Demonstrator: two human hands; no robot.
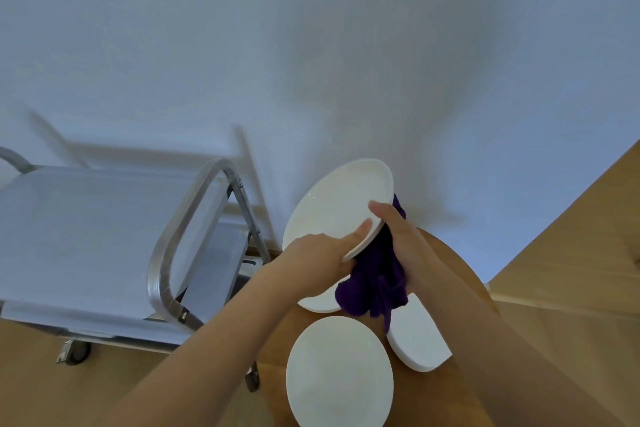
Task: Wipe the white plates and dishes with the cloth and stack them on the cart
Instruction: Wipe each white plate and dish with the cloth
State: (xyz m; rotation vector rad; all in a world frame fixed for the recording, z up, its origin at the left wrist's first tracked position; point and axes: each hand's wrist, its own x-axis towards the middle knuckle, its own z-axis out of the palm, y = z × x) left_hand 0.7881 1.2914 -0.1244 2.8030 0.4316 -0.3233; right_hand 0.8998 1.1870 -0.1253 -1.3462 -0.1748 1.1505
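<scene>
The person holds one white plate (337, 208) tilted in the air, a little right of the picture's centre, above the far part of the round wooden table (450, 260). The left hand (317, 262) grips the plate at its lower rim, at about 6 o'clock on the plate, with the thumb lying on the upper face and the other fingers under it. The right hand (398, 236) grasps the purple cloth (375, 282) and presses it to the back of the plate at about 4 o'clock; its thumb comes over the rim.

Three more white plates lie on the table: one under the cloth (320, 303), one at 6 o'clock (339, 374), one at 5 o'clock (417, 336). The steel cart (104, 236) stands at 9 o'clock, well apart from the plate, and I see no dish on its top shelf.

I judge the plate stiff, smooth and breakable, probably a little slippery. So the rim is the good place to hold, thumb above and fingers below. The cloth is soft and hangs loose, so it must be bunched in the palm.
</scene>
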